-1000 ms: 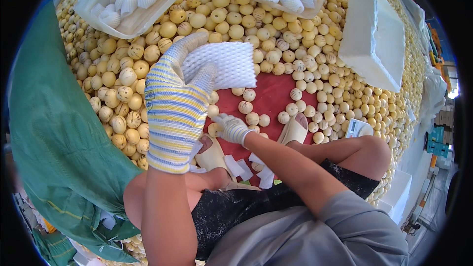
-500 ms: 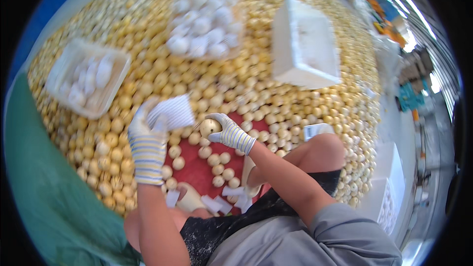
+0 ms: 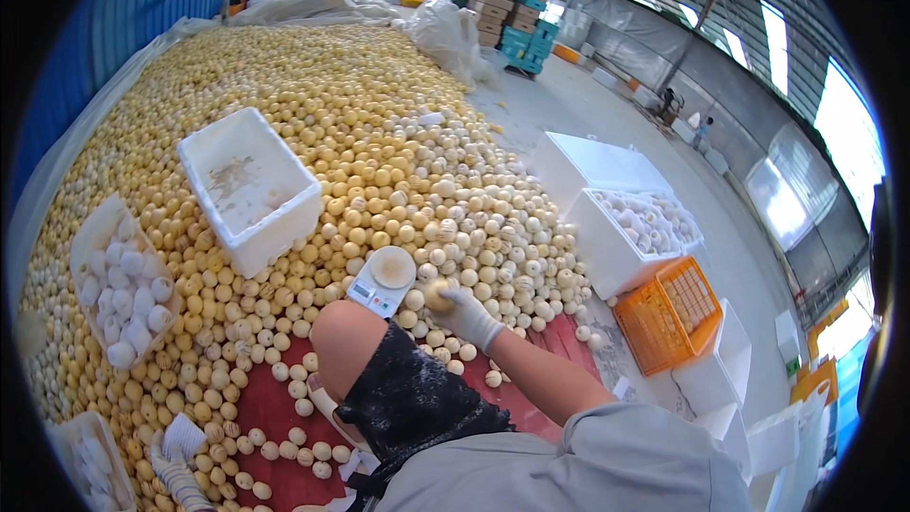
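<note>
My right hand (image 3: pixel 467 317), in a whitish work glove, is closed on a round yellow melon (image 3: pixel 439 296). It is just right of a white kitchen scale (image 3: pixel 366 294) with a round pan, whose pan carries nothing I can make out. At the lower left my left hand (image 3: pixel 175 476), in a striped glove and partly cut by the dark rim, is closed on a white ribbed foam net sleeve (image 3: pixel 184 436). Loose melons (image 3: pixel 493 265) lie all around both hands, some on a red cloth (image 3: pixel 270 408).
An open white foam box (image 3: pixel 308 213) stands on the melon heap. Two plastic baskets (image 3: pixel 156 346) with white foam sleeves stand at left. To the right are a foam box (image 3: pixel 607 256) of white-netted things, an orange crate (image 3: pixel 664 322) and more white boxes. Stacked cartons (image 3: pixel 493 0) stand farther back.
The view has swung to the right. My right hand has carried the melon rightward to beside the scale, away from my left hand, which still grips the foam sleeve.
</note>
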A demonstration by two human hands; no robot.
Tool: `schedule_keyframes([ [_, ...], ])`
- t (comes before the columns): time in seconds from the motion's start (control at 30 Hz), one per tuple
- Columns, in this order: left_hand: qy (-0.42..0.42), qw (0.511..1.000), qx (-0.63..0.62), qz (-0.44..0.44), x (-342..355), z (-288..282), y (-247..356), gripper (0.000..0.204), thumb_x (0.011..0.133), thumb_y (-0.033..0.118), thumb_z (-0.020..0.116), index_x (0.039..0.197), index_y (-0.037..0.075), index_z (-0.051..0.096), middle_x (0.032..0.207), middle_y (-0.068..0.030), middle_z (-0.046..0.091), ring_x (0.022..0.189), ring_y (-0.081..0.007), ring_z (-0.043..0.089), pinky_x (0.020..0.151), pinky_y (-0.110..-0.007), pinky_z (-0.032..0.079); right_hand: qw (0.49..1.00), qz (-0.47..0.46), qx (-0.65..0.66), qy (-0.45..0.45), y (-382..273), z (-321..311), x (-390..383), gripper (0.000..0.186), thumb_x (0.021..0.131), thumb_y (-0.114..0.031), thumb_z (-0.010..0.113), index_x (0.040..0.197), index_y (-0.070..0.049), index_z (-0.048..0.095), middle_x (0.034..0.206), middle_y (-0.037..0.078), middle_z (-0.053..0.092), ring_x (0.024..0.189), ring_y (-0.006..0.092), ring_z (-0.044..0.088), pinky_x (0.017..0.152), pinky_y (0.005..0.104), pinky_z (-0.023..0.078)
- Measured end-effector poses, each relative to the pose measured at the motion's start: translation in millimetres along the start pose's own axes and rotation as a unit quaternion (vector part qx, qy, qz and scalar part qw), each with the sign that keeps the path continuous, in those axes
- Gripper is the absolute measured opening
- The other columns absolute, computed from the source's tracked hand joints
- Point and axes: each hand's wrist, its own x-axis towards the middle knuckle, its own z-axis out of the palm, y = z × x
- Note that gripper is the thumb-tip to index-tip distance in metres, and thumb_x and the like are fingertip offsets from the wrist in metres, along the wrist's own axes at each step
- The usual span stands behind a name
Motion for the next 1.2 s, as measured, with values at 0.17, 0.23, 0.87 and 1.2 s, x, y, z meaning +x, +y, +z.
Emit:
schedule_keyframes([
  [0.17, 0.018, 0.999, 0.035, 0.019, 1, -8, -12, 0.037, 0.093, -0.002, 0.048, 0.129, 0.005, 0.051, 0.127, -0.0140, 0.057, 0.066, -0.0166, 0.057, 0.048, -0.029, 0.046, 0.917, -0.232, -0.249, 0.209, -78, -221, -164, 0.025, 0.083, -0.023, 0.070, 0.099, -0.010, 0.057, 0.093, 0.005, 0.061, 0.083, 0.0200, 0.058, 0.077, 0.0327, 0.050],
  [0.23, 0.023, 0.995, 0.093, 0.017, 6, -28, -11, 0.038, 0.093, -0.002, 0.047, 0.130, 0.005, 0.051, 0.128, -0.0140, 0.057, 0.072, -0.0175, 0.059, 0.051, -0.031, 0.048, 0.868, -0.420, 0.065, 0.257, -150, -254, -221, 0.024, 0.086, -0.035, 0.065, 0.092, -0.012, 0.059, 0.086, 0.005, 0.061, 0.074, 0.0217, 0.058, 0.065, 0.0340, 0.051],
  [0.87, -0.003, 0.982, -0.143, -0.122, -99, -53, 183, 0.041, 0.090, 0.017, 0.064, 0.127, 0.003, 0.055, 0.113, -0.0070, 0.060, 0.086, -0.0116, 0.061, 0.054, -0.022, 0.055, 0.897, -0.056, -0.405, 0.168, -120, -125, -25, 0.043, 0.084, -0.037, 0.068, 0.116, -0.010, 0.056, 0.099, 0.009, 0.067, 0.080, 0.0221, 0.066, 0.070, 0.0359, 0.053],
  [1.2, 0.134, 0.966, -0.204, -0.089, -149, -121, 175, 0.034, 0.091, 0.016, 0.063, 0.122, 0.003, 0.059, 0.106, -0.0049, 0.064, 0.081, -0.0083, 0.061, 0.058, -0.018, 0.055, 0.839, -0.152, -0.482, -0.201, -35, 215, 79, 0.038, 0.096, -0.023, 0.055, 0.125, 0.002, 0.053, 0.105, 0.011, 0.065, 0.089, 0.0164, 0.064, 0.078, 0.0286, 0.052],
])
